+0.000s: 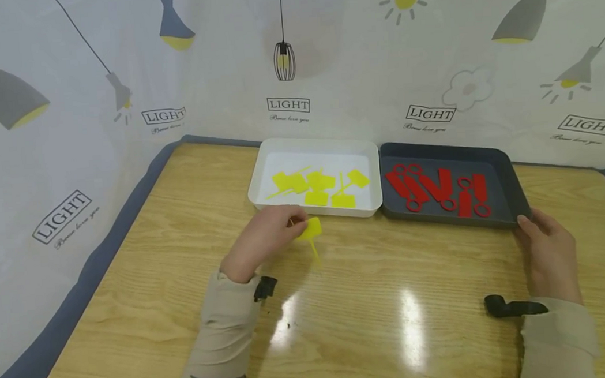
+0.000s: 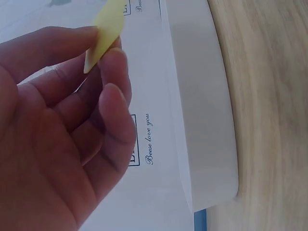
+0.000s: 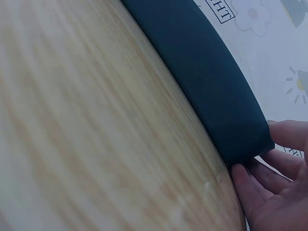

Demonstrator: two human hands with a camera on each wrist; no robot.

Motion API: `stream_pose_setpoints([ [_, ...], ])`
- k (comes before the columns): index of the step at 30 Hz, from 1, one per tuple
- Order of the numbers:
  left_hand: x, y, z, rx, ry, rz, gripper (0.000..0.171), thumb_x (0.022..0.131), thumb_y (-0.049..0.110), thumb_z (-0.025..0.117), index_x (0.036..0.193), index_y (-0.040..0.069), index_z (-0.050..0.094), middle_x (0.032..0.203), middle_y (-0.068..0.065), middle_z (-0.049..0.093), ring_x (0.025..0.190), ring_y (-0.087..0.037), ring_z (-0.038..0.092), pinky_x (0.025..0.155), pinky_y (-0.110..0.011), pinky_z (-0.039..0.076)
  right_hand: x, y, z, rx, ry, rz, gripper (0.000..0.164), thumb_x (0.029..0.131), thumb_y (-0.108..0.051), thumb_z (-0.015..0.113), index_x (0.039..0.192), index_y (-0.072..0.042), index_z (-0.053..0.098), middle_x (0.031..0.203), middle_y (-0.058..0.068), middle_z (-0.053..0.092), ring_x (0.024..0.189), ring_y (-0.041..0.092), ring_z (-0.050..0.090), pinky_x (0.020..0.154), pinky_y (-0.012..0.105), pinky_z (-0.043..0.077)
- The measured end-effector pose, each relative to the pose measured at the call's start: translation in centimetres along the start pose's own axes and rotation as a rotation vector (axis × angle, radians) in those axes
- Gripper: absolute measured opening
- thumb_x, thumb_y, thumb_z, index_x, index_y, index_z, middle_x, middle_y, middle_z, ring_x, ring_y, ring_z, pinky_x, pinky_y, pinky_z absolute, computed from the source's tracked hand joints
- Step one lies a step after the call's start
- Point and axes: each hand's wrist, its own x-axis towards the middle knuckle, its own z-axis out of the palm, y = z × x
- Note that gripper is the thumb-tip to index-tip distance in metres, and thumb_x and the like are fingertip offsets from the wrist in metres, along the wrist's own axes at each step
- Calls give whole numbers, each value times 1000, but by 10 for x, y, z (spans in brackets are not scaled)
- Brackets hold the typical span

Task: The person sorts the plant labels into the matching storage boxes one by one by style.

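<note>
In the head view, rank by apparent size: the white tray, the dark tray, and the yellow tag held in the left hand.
1. Dark tray and white tray: they look nearly alike; the dark one seems slightly wider, but too close to rank.
2. Yellow tag, pinched by the left hand, is clearly smallest.

Wooden bench (image 1: 373, 323), grey edging along left and far edges. White curtain (image 1: 71, 145) printed with lamps and "LIGHT" labels hangs behind far edge and down left side. Glare patches on bench near front edge.
</note>
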Motion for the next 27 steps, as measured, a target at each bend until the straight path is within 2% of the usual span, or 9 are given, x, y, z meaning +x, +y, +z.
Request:
stream_pose_setpoints([
  [7,0,-4,-1,-50,-4,-9,14,88,21,56,100,15,61,91,6,60,80,-9,54,69,-25,46,3,2,2,3,16,-8,71,76,-14,70,137,-10,34,122,-5,43,115,7,44,81,13,43],
  [12,3,-4,0,-112,-10,-29,24,89,17,55,113,17,51,94,2,60,78,-10,56,64,-25,47,2,4,1,-3,24,19,75,75,-17,71,138,-16,32,137,-3,31,121,9,37,84,13,42],
  [16,3,-3,0,-170,8,-40,31,89,12,52,119,17,45,89,-1,60,70,-12,58,58,-26,46,1,4,0,-13,15,27,76,74,-19,71,139,-17,31,141,-4,25,124,10,32,86,13,41],
  [20,2,-2,0,-169,39,-15,22,91,9,48,112,15,48,88,0,60,69,-15,60,57,-26,46,0,3,0,-19,14,22,75,75,-20,71,139,-17,32,138,-5,30,124,10,34,85,13,41],
  [27,3,-3,1,-61,32,3,13,90,12,53,95,17,64,88,9,61,72,-6,54,64,-24,45,-2,3,1,-22,9,36,74,76,-20,69,139,-19,30,142,-4,22,125,9,32,87,13,40],
])
